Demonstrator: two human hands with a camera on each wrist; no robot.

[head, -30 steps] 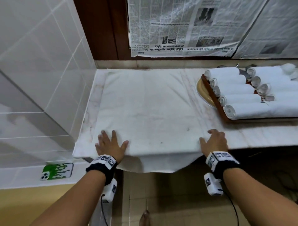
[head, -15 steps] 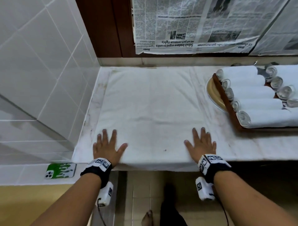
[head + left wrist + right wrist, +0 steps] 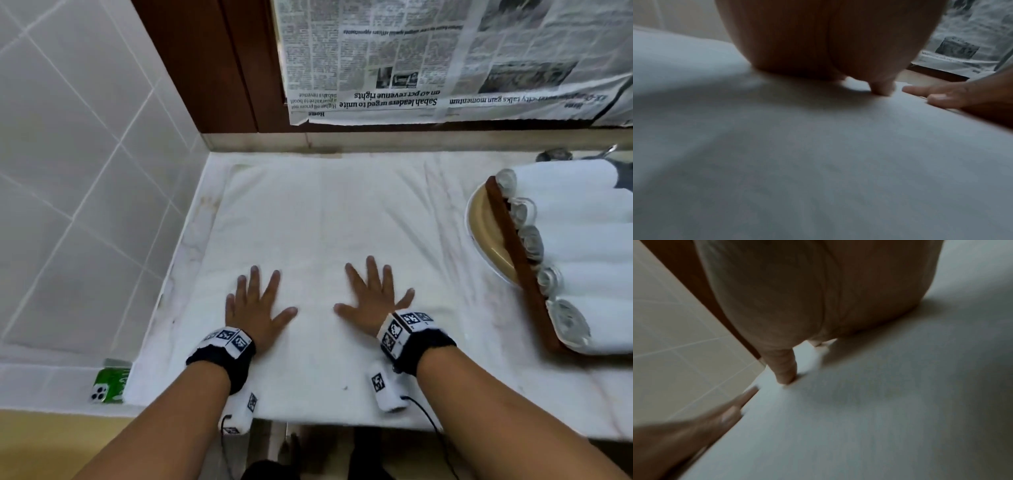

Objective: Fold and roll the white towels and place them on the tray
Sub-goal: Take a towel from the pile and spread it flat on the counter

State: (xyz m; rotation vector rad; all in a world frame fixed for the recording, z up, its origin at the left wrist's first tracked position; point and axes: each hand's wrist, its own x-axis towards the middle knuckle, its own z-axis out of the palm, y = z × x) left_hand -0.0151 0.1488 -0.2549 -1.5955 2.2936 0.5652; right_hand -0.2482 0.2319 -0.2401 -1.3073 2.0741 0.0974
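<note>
Evidently both the left hand (image 3: 255,303) and right hand (image 3: 371,296) are pressing flat, fingers spread and gripping nothing, on the white towel (image 3: 325,222), which is looking soft, light and limp, so pinching its near corners is probably the best hold.

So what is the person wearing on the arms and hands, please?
The left hand and right hand are bare, no gloves, and no sleeves cover the forearms. Each wrist has a black band topped by a white block printed with black-and-white square markers. Under each wrist hangs a white camera unit with a marker of the same kind, and a thin black cable runs from it.
</note>
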